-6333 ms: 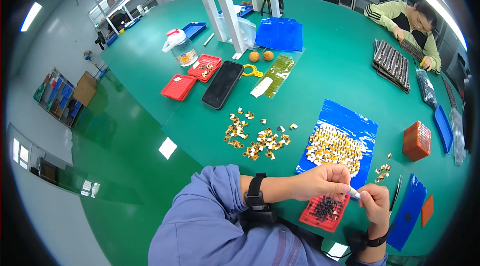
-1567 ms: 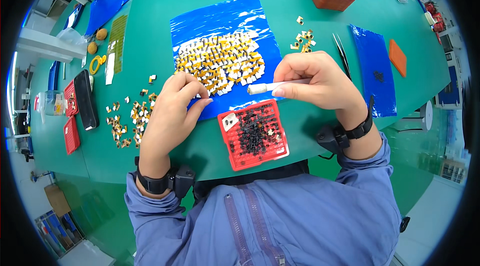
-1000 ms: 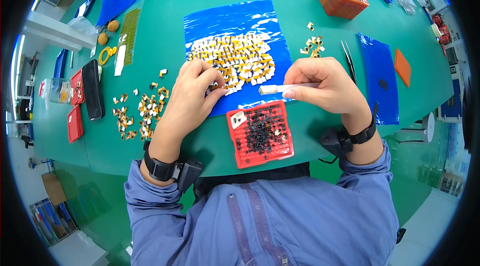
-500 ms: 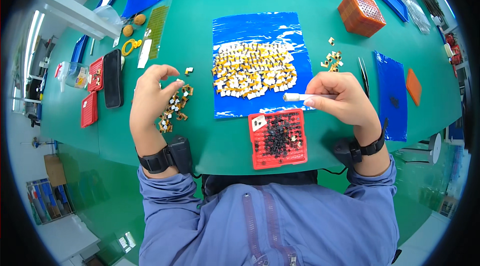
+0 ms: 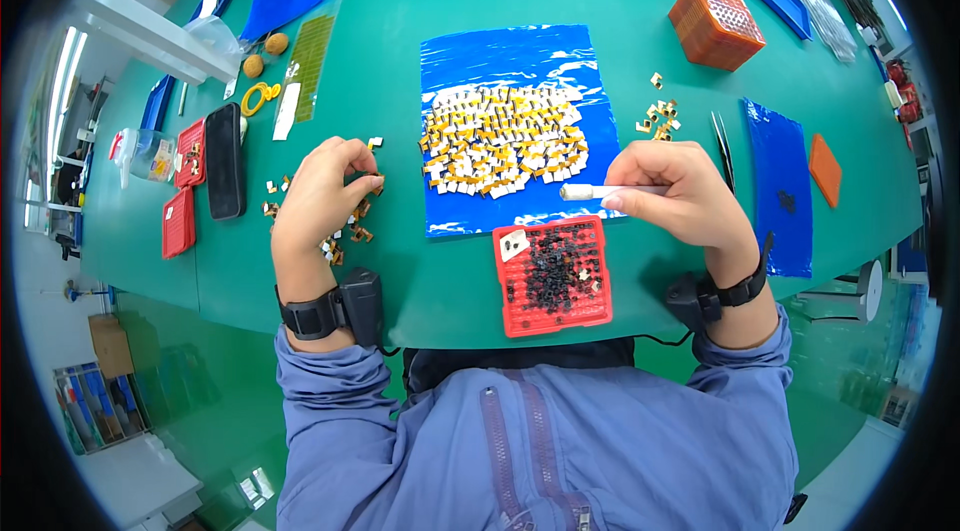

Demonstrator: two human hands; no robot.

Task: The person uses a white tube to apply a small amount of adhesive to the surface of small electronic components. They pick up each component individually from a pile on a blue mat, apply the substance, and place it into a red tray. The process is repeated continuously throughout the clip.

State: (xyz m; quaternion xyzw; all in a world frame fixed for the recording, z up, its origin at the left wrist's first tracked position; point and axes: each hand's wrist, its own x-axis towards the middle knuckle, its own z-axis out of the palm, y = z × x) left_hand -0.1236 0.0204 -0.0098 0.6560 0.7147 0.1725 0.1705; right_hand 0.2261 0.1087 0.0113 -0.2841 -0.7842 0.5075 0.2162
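Note:
My left hand point(image 5: 322, 193) is over a loose pile of small gold-and-white pieces point(image 5: 360, 232) on the left, partly covering it. Its thumb and forefinger pinch together at one piece by the pile's right edge. My right hand point(image 5: 685, 193) grips a thin white pen-like stick point(image 5: 590, 192), whose blunt tip points left over the blue sheet's lower right corner. On that blue sheet point(image 5: 505, 56) many gold-and-white pieces point(image 5: 505, 143) stand packed in rows. Just below lies a red tray point(image 5: 560, 325) with small black parts point(image 5: 550, 276), a few pale pieces and a white scrap.
More loose pieces point(image 5: 660, 118) and tweezers point(image 5: 724, 151) lie right of the sheet. Farther right are another blue sheet point(image 5: 778, 156) and an orange block point(image 5: 825, 171). An orange stack of trays point(image 5: 715, 26) stands behind. At left are a black case point(image 5: 226, 161) and yellow scissors point(image 5: 261, 99).
My left hand has moved slightly right and down, its thumb and forefinger closing at a piece by the pile. My right hand keeps its hold on the stick, nearly still.

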